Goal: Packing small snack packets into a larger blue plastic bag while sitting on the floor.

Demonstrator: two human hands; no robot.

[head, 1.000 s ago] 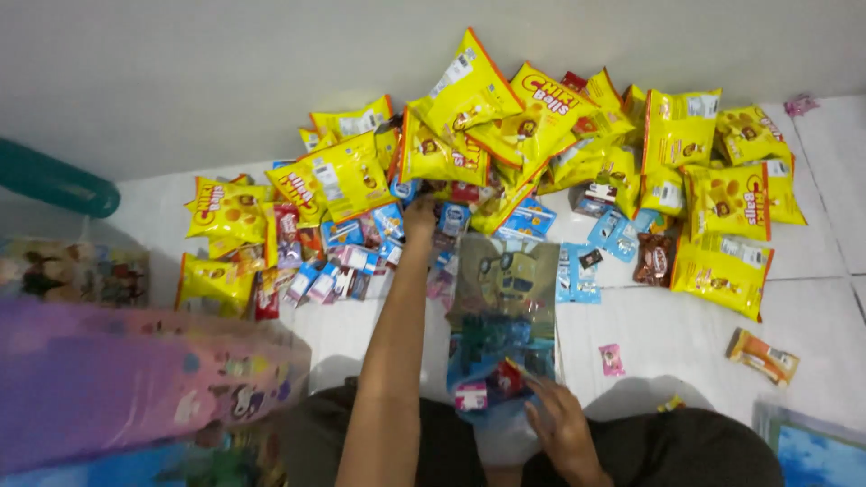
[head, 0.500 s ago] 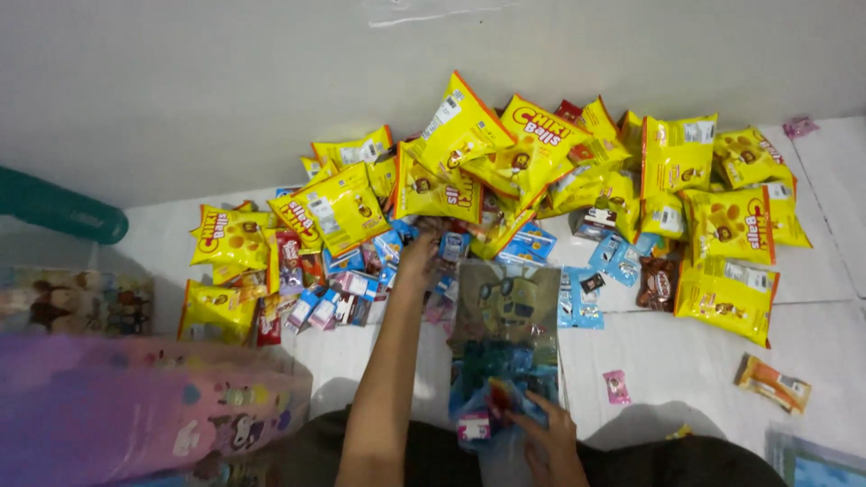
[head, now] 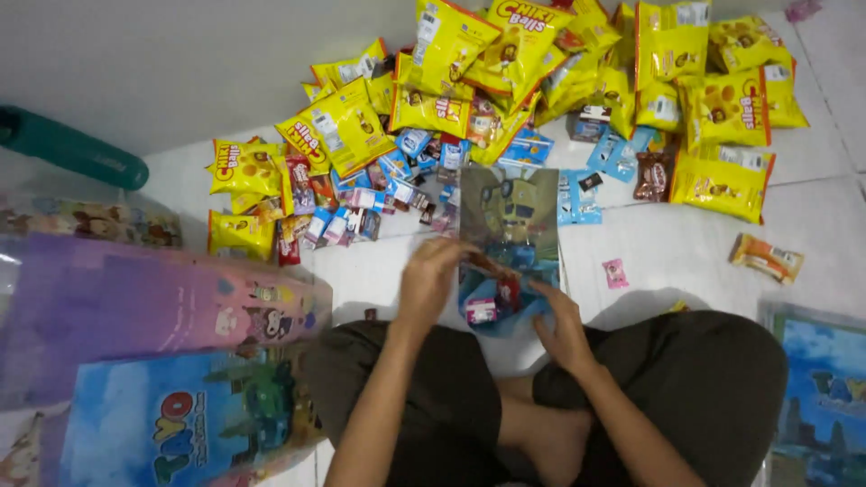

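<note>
Both hands, left (head: 431,280) and right (head: 561,326), pinching the clear goodie bag (head: 508,236): best kept wide-mouthed, small snack packets (head: 365,212) slid in flat.

The left hand (head: 431,280) and right hand (head: 561,326) lie on either side of the bag (head: 508,243) on the floor (head: 686,261). Beyond both hands lies the snack packet heap (head: 541,81). A single wrapper (head: 615,272) lies right of the right hand. Flat boxes (head: 153,361) lie left of the left hand.
</note>
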